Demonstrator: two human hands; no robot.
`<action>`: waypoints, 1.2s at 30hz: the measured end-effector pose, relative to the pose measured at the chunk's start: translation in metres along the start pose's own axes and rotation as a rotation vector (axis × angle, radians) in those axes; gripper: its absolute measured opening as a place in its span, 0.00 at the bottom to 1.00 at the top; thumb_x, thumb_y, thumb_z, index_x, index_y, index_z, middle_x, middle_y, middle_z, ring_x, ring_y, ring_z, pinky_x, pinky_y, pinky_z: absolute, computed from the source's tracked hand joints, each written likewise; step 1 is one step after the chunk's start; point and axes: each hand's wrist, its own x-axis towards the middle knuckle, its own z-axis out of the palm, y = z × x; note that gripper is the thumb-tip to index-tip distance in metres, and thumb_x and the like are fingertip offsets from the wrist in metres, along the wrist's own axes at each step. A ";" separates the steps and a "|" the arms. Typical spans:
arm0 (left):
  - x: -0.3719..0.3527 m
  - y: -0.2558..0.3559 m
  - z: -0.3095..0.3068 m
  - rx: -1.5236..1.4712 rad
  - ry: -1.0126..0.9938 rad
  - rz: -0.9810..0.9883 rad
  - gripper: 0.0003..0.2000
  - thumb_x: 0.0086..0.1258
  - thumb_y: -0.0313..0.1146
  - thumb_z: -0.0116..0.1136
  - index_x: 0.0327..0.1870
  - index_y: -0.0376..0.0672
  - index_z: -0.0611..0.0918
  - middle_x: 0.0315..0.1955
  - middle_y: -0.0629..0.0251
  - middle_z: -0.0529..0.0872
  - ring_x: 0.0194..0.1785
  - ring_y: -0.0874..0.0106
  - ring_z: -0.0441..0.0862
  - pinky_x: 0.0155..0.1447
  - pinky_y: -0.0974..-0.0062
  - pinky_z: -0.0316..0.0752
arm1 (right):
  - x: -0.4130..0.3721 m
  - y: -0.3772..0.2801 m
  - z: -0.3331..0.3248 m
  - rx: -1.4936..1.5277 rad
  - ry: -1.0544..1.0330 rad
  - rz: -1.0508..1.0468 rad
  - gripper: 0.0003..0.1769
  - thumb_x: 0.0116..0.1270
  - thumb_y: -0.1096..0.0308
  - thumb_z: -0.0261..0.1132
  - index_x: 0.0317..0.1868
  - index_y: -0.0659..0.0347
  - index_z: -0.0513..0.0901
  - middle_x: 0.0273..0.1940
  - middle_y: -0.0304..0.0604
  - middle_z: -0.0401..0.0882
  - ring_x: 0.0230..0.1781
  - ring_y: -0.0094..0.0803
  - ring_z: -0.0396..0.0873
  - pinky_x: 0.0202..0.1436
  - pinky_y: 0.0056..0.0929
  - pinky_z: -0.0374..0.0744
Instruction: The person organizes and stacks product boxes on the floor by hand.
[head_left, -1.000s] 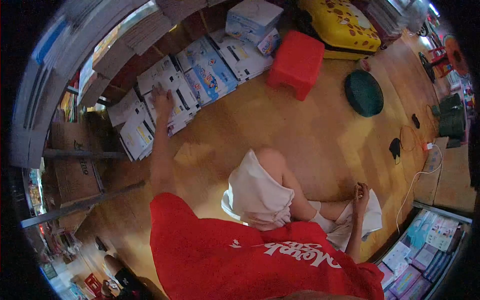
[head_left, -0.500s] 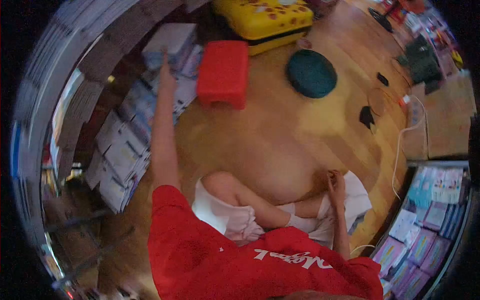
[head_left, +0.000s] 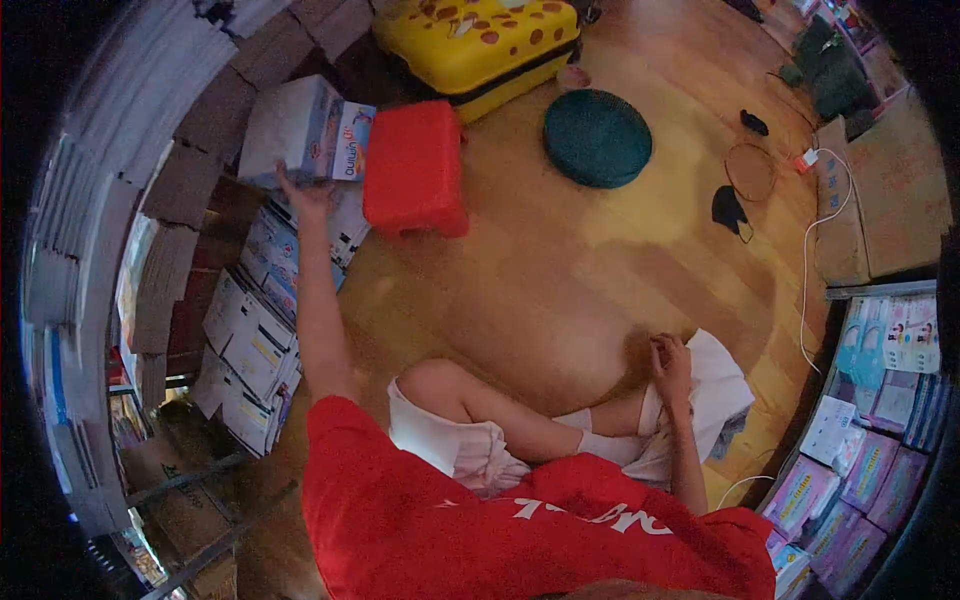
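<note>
Holding out the left hand (head_left: 308, 196), with fingers spread and nothing gripped, at the lower edge of a white box (head_left: 277, 130) (impossible to tell about contact, or contents). Finding a smaller labelled box (head_left: 352, 142) between that and a red stool (head_left: 412, 165). Resting the right hand (head_left: 672, 366), half curled, near the white shorts (head_left: 722, 385), impossible to tell if gripping. Seeing purple packs (head_left: 868, 468) inside a metal-rimmed case (head_left: 882, 290) at right.

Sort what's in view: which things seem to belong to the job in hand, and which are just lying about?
Likely the job:
- left hand, stretched toward the white box
- white box
- flat cartons

Apparently lying about:
- red stool
- yellow suitcase
- round dark-green object
</note>
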 end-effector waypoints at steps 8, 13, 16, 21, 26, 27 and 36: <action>-0.135 0.041 -0.028 0.757 -0.013 0.453 0.50 0.53 0.47 0.68 0.72 0.43 0.47 0.67 0.54 0.57 0.69 0.61 0.57 0.70 0.60 0.52 | -0.005 0.024 0.012 0.099 0.009 -0.044 0.12 0.63 0.68 0.61 0.45 0.63 0.78 0.43 0.49 0.77 0.42 0.47 0.75 0.47 0.37 0.70; -0.297 -0.001 0.019 1.235 -0.420 0.823 0.67 0.33 0.45 0.78 0.71 0.37 0.39 0.69 0.48 0.47 0.71 0.53 0.48 0.73 0.62 0.46 | -0.004 0.019 0.000 0.419 -0.057 0.162 0.19 0.69 0.57 0.55 0.53 0.60 0.75 0.49 0.46 0.77 0.49 0.38 0.75 0.52 0.35 0.70; -0.352 -0.049 0.014 1.367 -0.889 0.803 0.65 0.27 0.40 0.78 0.72 0.42 0.46 0.67 0.45 0.50 0.70 0.48 0.49 0.72 0.58 0.48 | 0.003 0.009 -0.015 1.045 0.023 0.219 0.28 0.70 0.48 0.52 0.63 0.58 0.66 0.54 0.47 0.74 0.53 0.36 0.73 0.52 0.34 0.72; -0.425 -0.111 0.023 1.643 -1.412 0.829 0.54 0.32 0.34 0.74 0.71 0.55 0.58 0.65 0.42 0.55 0.67 0.43 0.55 0.69 0.57 0.54 | -0.013 -0.024 -0.058 1.289 -0.268 0.070 0.40 0.69 0.40 0.46 0.72 0.54 0.48 0.68 0.49 0.56 0.62 0.40 0.64 0.58 0.42 0.68; -0.455 -0.125 0.079 1.305 -1.268 0.747 0.51 0.38 0.35 0.72 0.70 0.49 0.57 0.62 0.44 0.60 0.66 0.47 0.58 0.69 0.60 0.55 | -0.036 -0.025 -0.054 0.996 -0.296 -0.112 0.38 0.71 0.46 0.47 0.72 0.57 0.47 0.72 0.44 0.47 0.71 0.39 0.49 0.71 0.36 0.52; -0.452 -0.127 0.085 1.198 -1.187 0.696 0.51 0.39 0.36 0.73 0.70 0.46 0.57 0.62 0.45 0.60 0.66 0.48 0.58 0.69 0.60 0.54 | -0.041 -0.029 -0.062 0.980 -0.257 -0.160 0.37 0.70 0.49 0.50 0.72 0.57 0.48 0.72 0.45 0.48 0.72 0.39 0.49 0.71 0.35 0.51; -0.383 -0.202 -0.005 0.602 -0.540 -0.466 0.31 0.63 0.42 0.59 0.63 0.34 0.65 0.55 0.57 0.74 0.57 0.68 0.72 0.61 0.72 0.66 | -0.045 0.004 -0.055 0.744 -0.360 0.113 0.44 0.60 0.51 0.66 0.69 0.65 0.56 0.63 0.54 0.63 0.64 0.37 0.63 0.64 0.33 0.64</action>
